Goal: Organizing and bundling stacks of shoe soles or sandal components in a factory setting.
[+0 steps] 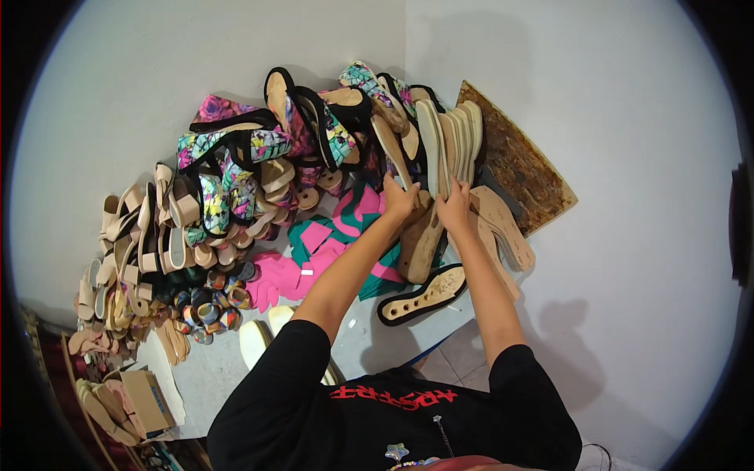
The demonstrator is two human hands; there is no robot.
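Note:
Both my arms reach forward over the table. My left hand [399,198] is closed around the lower end of a narrow beige shoe sole [389,147], which stands on edge. Beside it my right hand [454,209] grips the near end of a pale shoe sole [432,145] at the left of an upright row of beige soles [466,137]. Below and between my hands lies a brown, worn shoe last [419,250]. A black-edged insole with a row of holes [424,295] rests nearer to me. Tan flat insoles [503,228] lean right of my right forearm.
Patterned wedge shoes [236,149] pile up at the back left, with beige heeled sandals [141,228] further left. Pink [275,276] and green cut pieces [302,231] cover the table's middle. A brown board [528,169] leans on the wall. A cardboard box [148,400] stands at lower left.

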